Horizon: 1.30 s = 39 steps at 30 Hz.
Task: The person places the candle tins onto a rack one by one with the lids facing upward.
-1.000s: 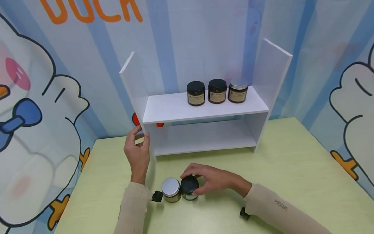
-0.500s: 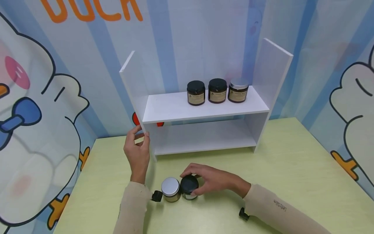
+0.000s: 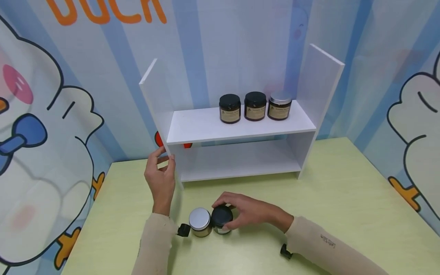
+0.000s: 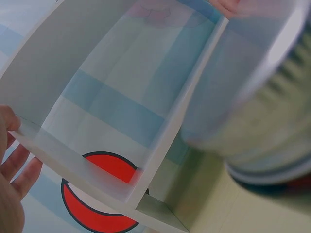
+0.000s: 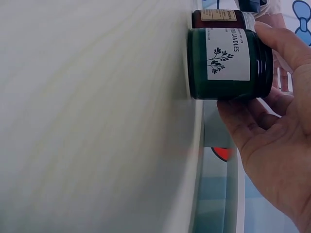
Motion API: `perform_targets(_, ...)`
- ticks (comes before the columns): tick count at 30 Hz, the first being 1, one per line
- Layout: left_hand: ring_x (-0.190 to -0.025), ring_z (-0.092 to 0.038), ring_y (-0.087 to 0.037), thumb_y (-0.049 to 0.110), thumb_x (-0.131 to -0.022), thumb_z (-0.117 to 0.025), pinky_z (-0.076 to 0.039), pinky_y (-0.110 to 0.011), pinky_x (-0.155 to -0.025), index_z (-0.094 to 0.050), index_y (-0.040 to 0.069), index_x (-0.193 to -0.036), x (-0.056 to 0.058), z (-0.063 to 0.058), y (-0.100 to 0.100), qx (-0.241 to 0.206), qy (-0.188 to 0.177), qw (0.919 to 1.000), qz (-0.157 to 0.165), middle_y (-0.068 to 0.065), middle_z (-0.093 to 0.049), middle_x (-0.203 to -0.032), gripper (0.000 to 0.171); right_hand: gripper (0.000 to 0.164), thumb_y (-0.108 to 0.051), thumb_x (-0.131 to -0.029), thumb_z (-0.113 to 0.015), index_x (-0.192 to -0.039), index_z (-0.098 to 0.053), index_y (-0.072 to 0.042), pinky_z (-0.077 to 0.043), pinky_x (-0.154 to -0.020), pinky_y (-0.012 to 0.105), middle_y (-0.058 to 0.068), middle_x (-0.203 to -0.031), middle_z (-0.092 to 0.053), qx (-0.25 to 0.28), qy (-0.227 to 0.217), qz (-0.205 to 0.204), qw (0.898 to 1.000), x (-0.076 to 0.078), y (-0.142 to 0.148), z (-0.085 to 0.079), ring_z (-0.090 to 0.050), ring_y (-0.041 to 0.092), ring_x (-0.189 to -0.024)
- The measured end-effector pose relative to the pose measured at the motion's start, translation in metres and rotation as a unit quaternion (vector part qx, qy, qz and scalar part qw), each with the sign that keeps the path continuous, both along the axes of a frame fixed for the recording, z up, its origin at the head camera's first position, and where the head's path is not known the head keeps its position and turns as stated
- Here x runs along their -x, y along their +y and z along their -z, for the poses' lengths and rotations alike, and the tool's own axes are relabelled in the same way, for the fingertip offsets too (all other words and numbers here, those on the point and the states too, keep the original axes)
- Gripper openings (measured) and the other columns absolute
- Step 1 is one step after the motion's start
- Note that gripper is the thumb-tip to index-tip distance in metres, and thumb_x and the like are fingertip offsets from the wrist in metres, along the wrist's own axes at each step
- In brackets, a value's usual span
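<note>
A green glass candle jar [image 5: 223, 65] with a black lid and a white label stands on the table. Thumb and fingers of my right hand [image 3: 252, 211] hold it by the lid from opposite sides. Close at its left stands a brown jar with a silver lid [image 3: 199, 219], large and blurred in the left wrist view. My left hand [image 3: 160, 183] pinches the front edge of the left side panel of a white two-tier shelf [image 3: 197, 128], thumb on one face and fingers on the other. On the upper board sit two black-lidded jars [image 3: 230, 109] and one silver-lidded jar [image 3: 279, 107].
The shelf's side panels rise above its upper board, the right panel [image 3: 321, 82] included. Its lower board [image 3: 237, 160] lies just above the pale yellow-green table [image 3: 343, 198]. A printed cloth backdrop [image 3: 227, 46] hangs behind and on both sides.
Both hands keep their places and their holds. The jars and the shelf stay where they were; only the head view shifts very slightly.
</note>
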<state>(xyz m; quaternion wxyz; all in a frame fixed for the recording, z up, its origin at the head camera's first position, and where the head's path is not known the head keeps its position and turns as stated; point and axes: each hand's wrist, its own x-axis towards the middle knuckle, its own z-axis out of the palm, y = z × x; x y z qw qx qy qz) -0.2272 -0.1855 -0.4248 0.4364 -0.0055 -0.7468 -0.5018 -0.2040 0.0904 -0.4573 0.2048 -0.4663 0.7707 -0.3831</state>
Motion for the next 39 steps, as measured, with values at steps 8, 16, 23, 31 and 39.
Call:
perform_targets(8,-0.100,-0.067,-0.019,0.016,-0.095,-0.071,-0.053,-0.011,-0.071,-0.068,0.011,-0.129,0.0008,0.0003,-0.0005,-0.001,-0.001,1.0000,0.000,-0.004,-0.068,-0.122,0.034,0.060,-0.037,-0.090,-0.077,-0.142,-0.055,-0.015,-0.051,-0.095,0.029,-0.010,-0.132,-0.055,-0.004,-0.006,0.009,1.000,0.0004,-0.0008,0.0016,-0.056,0.006,-0.112)
perform_targets(16,-0.101,-0.067,-0.019,0.017,-0.096,-0.071,-0.053,-0.012,-0.072,-0.067,0.011,-0.129,0.0010,-0.0004,0.0001,-0.001,-0.002,1.0000,0.001,-0.003,-0.068,-0.123,0.034,0.060,-0.036,-0.089,-0.078,-0.140,-0.055,-0.015,-0.051,-0.094,0.026,-0.010,-0.132,-0.056,0.000,-0.014,0.016,1.000,-0.0003,-0.0003,0.0027,-0.056,0.007,-0.112)
perform_targets(23,-0.099,-0.067,-0.020,0.017,-0.095,-0.072,-0.052,-0.011,-0.072,-0.068,0.010,-0.129,-0.0002,-0.0006,0.0006,0.000,-0.001,1.0000,-0.001,-0.005,-0.068,-0.122,0.035,0.062,-0.036,-0.089,-0.079,-0.141,-0.054,-0.015,-0.052,-0.093,0.026,-0.009,-0.133,-0.056,0.000,-0.025,0.020,0.999,-0.0017,-0.0004,0.0027,-0.057,0.008,-0.112)
perform_targets(31,-0.101,-0.067,-0.021,0.017,-0.096,-0.071,-0.052,-0.011,-0.072,-0.067,0.009,-0.129,-0.0016,0.0002,0.0007,0.000,0.000,1.0000,-0.001,-0.005,-0.067,-0.123,0.035,0.060,-0.037,-0.089,-0.079,-0.139,-0.054,-0.016,-0.053,-0.092,0.026,-0.009,-0.132,-0.056,-0.002,-0.030,0.023,0.999,-0.0022,-0.0002,0.0048,-0.058,0.010,-0.112)
perform_targets(39,-0.100,-0.067,-0.021,0.018,-0.096,-0.070,-0.052,-0.011,-0.072,-0.067,0.011,-0.130,-0.0001,0.0006,0.0005,0.004,0.001,1.0000,-0.003,-0.004,-0.067,-0.123,0.034,0.058,-0.037,-0.086,-0.082,-0.135,-0.054,-0.023,-0.053,-0.096,0.031,-0.010,-0.129,-0.057,0.010,-0.040,0.036,0.999,-0.0022,0.0004,0.0057,-0.056,0.011,-0.115)
